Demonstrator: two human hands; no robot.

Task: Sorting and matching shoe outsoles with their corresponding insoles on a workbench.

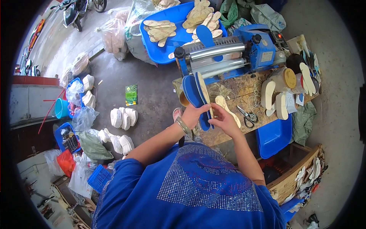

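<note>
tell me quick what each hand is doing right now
Left hand: closed on the stack of blue insoles.
Right hand: fingers pinched on the edge of the same stack, beside a beige insole.

Matt blue foam-like insoles (193, 93) with pale, paper-like beige undersides are held at a rough chipboard worktop (244, 95) strewn with thin rubber bands. Glossy polished metal is seen on the rollers (217, 51) of the blue-painted machine (263, 49) and on the bangle (183, 125) at the left wrist, while smooth, slightly shiny plastic forms the blue tray (173, 38) and the blue bin (273, 137). The scissors (247, 116) show bare metal blades with dark handles, and the floor (152, 82) appears as dull, rough concrete.
</note>
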